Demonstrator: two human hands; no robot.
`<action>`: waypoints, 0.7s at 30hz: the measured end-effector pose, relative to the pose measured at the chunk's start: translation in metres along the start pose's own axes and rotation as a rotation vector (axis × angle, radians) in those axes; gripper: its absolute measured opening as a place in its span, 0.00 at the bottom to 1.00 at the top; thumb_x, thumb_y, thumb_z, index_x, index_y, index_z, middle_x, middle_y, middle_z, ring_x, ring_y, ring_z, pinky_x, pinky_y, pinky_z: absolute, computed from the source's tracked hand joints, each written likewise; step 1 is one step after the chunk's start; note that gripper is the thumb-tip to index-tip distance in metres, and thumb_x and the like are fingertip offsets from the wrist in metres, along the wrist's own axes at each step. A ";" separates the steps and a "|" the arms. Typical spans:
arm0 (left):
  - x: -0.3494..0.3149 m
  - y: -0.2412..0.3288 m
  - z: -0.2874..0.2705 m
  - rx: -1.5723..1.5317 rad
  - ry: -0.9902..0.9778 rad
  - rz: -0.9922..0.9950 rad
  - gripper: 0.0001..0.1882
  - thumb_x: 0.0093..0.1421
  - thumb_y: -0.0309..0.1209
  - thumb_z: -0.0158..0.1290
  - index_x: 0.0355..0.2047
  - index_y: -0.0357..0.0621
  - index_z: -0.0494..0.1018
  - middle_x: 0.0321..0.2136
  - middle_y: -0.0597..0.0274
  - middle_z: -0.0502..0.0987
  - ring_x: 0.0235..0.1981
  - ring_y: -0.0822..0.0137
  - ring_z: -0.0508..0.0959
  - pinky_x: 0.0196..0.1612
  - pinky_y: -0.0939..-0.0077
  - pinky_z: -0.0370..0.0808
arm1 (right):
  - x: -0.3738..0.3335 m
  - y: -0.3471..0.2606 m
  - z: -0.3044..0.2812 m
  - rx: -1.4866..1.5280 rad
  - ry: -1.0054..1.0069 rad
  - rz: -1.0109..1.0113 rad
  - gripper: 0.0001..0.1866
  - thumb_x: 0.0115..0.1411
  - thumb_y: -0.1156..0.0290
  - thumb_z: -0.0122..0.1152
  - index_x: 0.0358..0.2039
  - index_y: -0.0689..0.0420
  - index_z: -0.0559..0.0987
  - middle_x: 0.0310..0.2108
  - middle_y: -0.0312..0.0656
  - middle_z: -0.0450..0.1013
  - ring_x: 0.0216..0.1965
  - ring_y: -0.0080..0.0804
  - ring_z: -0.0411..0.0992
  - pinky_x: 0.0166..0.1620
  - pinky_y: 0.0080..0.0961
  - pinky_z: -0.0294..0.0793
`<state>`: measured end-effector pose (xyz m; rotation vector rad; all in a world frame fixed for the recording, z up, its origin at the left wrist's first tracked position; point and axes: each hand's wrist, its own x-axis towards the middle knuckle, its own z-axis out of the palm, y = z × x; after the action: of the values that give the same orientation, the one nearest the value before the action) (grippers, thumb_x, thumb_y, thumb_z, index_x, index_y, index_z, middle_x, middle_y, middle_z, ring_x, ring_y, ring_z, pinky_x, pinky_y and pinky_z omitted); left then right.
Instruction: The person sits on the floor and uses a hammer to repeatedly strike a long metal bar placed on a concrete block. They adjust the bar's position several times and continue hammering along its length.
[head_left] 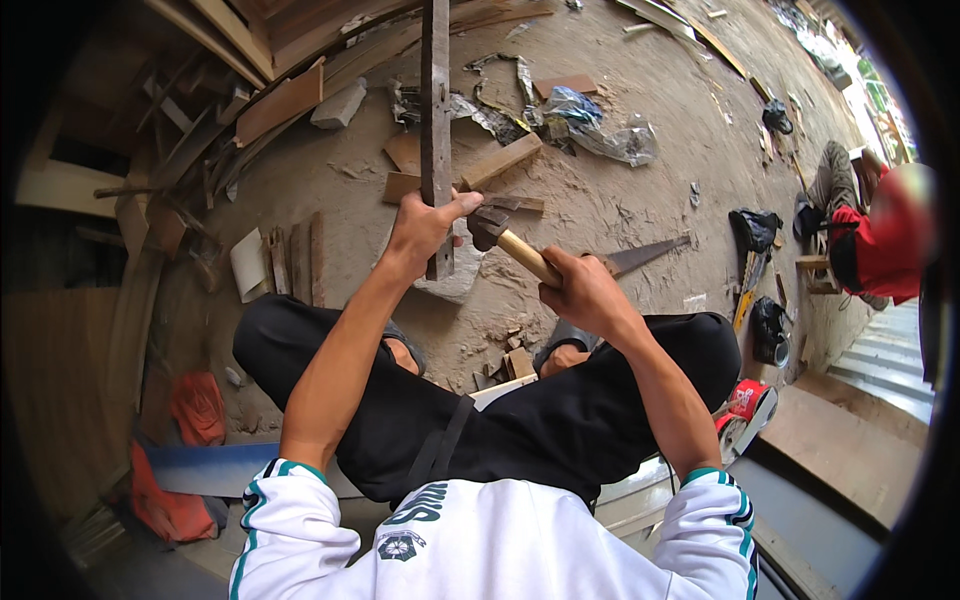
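Observation:
My left hand [418, 238] is closed around a long, dark, weathered wooden bar [436, 120] near its lower end. The bar runs away from me past the top of the picture, and a pale stone block [455, 286] lies below its near end. In my right hand [592, 292] is a claw hammer, gripped by its light wooden handle [527, 257]. Its dark metal hammer head [488, 226] is just right of the bar, close to my left thumb. Whether the head touches the bar I cannot tell. A handsaw [648, 254] lies on the ground beyond my right hand.
Wood offcuts [502, 162] and crumpled plastic sheeting [625, 138] lie on the dirt ground ahead. Stacked boards [278, 105] stand at the left. A second saw with a yellow handle [745, 305] lies to the right, near a person in red [872, 250]. An orange cloth [198, 408] is near my left knee.

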<state>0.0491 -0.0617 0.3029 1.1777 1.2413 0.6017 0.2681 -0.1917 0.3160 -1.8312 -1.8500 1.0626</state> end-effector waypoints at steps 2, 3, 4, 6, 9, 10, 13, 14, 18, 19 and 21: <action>0.002 -0.002 0.004 0.061 -0.018 -0.012 0.15 0.55 0.40 0.66 0.32 0.44 0.77 0.36 0.61 0.82 0.35 0.71 0.80 0.29 0.74 0.75 | -0.005 0.006 -0.002 -0.003 0.006 0.009 0.15 0.53 0.72 0.62 0.41 0.60 0.73 0.28 0.57 0.76 0.33 0.59 0.76 0.38 0.49 0.73; 0.003 -0.002 0.007 0.048 -0.039 0.007 0.14 0.55 0.40 0.66 0.32 0.44 0.77 0.35 0.62 0.81 0.34 0.71 0.79 0.29 0.74 0.76 | -0.008 0.009 -0.002 -0.006 0.013 0.010 0.15 0.53 0.72 0.62 0.41 0.60 0.72 0.28 0.57 0.76 0.33 0.58 0.76 0.38 0.49 0.73; 0.003 -0.003 0.010 0.035 -0.060 0.026 0.14 0.55 0.39 0.67 0.32 0.44 0.77 0.34 0.62 0.81 0.34 0.72 0.79 0.29 0.73 0.76 | -0.010 0.012 -0.002 -0.009 0.020 0.012 0.15 0.53 0.72 0.62 0.40 0.60 0.72 0.28 0.57 0.76 0.33 0.58 0.76 0.38 0.49 0.73; 0.003 0.001 0.020 0.051 -0.088 0.053 0.12 0.54 0.36 0.67 0.31 0.44 0.76 0.30 0.65 0.79 0.33 0.73 0.78 0.29 0.73 0.77 | -0.014 0.022 -0.004 -0.035 0.021 0.027 0.14 0.53 0.72 0.62 0.40 0.60 0.72 0.28 0.57 0.76 0.33 0.58 0.76 0.38 0.50 0.73; 0.010 0.002 0.030 0.083 -0.136 0.078 0.12 0.54 0.36 0.67 0.31 0.46 0.75 0.31 0.65 0.79 0.33 0.72 0.79 0.29 0.73 0.76 | -0.019 0.036 -0.003 -0.056 0.034 0.054 0.13 0.54 0.72 0.61 0.39 0.60 0.72 0.27 0.57 0.76 0.33 0.58 0.76 0.38 0.50 0.73; 0.013 0.002 0.034 0.070 -0.142 0.066 0.12 0.54 0.35 0.67 0.32 0.46 0.75 0.31 0.65 0.79 0.33 0.72 0.79 0.29 0.74 0.75 | -0.022 0.039 -0.003 -0.060 0.039 0.063 0.13 0.54 0.72 0.61 0.39 0.60 0.72 0.27 0.57 0.76 0.33 0.58 0.76 0.38 0.50 0.73; 0.019 0.006 0.052 0.051 -0.142 0.016 0.12 0.55 0.35 0.67 0.32 0.47 0.74 0.30 0.65 0.79 0.33 0.72 0.79 0.29 0.74 0.74 | -0.029 0.048 -0.012 -0.138 -0.005 0.137 0.11 0.55 0.74 0.59 0.38 0.61 0.73 0.27 0.57 0.76 0.34 0.57 0.77 0.38 0.50 0.74; 0.021 0.009 0.059 0.057 -0.130 -0.010 0.12 0.55 0.35 0.67 0.32 0.47 0.74 0.30 0.65 0.79 0.34 0.72 0.79 0.29 0.74 0.74 | -0.033 0.053 -0.014 -0.160 0.001 0.166 0.11 0.55 0.74 0.58 0.38 0.61 0.73 0.28 0.57 0.77 0.34 0.57 0.77 0.38 0.50 0.75; 0.040 0.007 0.103 0.007 -0.103 -0.077 0.12 0.56 0.34 0.66 0.31 0.46 0.73 0.30 0.63 0.79 0.33 0.72 0.78 0.30 0.74 0.73 | -0.052 0.075 -0.037 -0.236 -0.015 0.326 0.11 0.52 0.74 0.61 0.38 0.61 0.76 0.29 0.55 0.77 0.35 0.56 0.77 0.41 0.49 0.76; 0.050 0.000 0.112 -0.015 -0.099 -0.078 0.12 0.56 0.33 0.65 0.31 0.45 0.73 0.30 0.62 0.79 0.32 0.72 0.78 0.29 0.74 0.73 | -0.057 0.079 -0.047 -0.253 -0.032 0.368 0.12 0.51 0.73 0.63 0.37 0.60 0.76 0.30 0.54 0.77 0.36 0.56 0.77 0.42 0.48 0.76; 0.079 -0.025 0.138 -0.064 -0.100 -0.086 0.11 0.57 0.33 0.65 0.31 0.43 0.73 0.30 0.60 0.80 0.31 0.72 0.78 0.29 0.75 0.74 | -0.073 0.091 -0.071 -0.265 -0.005 0.454 0.11 0.52 0.71 0.65 0.36 0.61 0.77 0.30 0.54 0.77 0.37 0.55 0.77 0.42 0.46 0.75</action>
<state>0.1939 -0.0489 0.2345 1.0828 1.1732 0.5086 0.3904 -0.2517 0.3196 -2.4883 -1.6827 0.9913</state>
